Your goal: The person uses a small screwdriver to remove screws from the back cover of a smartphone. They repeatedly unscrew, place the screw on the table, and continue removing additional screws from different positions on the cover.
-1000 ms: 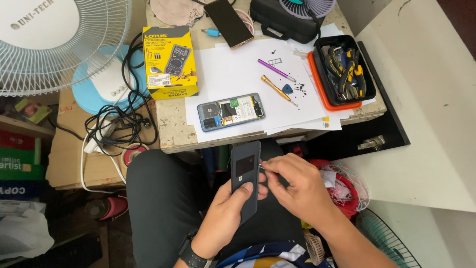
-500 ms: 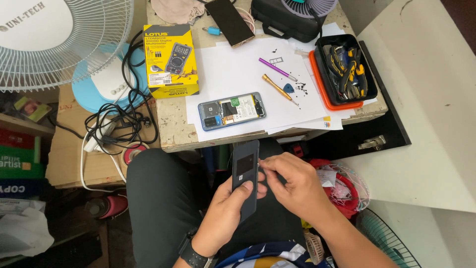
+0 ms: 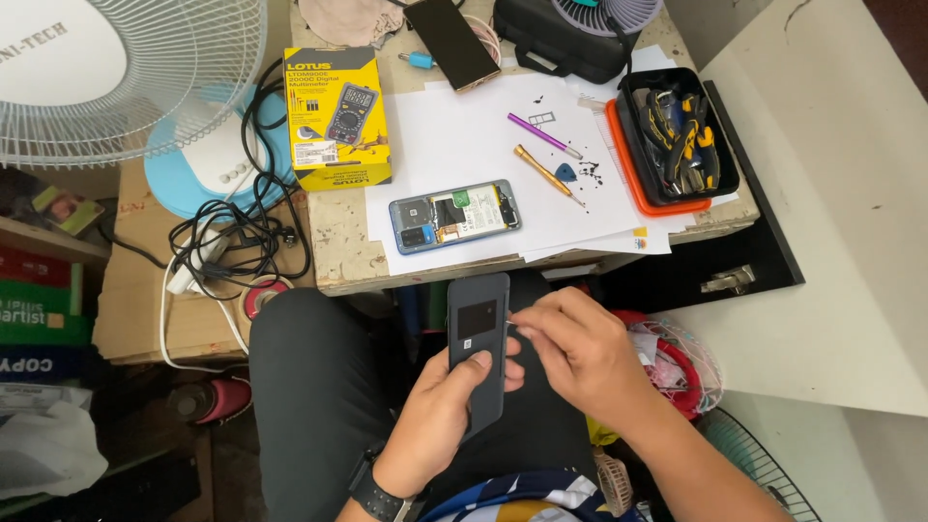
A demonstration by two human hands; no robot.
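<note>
Head view: below the desk [image 3: 338,253], the left hand [image 3: 440,420] grips a dark phone back cover [image 3: 478,348] while the right hand [image 3: 580,353] pinches something tiny at its edge; steady, gentle pulling seems best.

A small phone repair workshop: an opened phone [image 3: 454,214] lies on paper sheets [image 3: 483,135], beside screwdrivers [image 3: 546,174], a tool tray [image 3: 677,135] and a multimeter box [image 3: 336,116]
</note>
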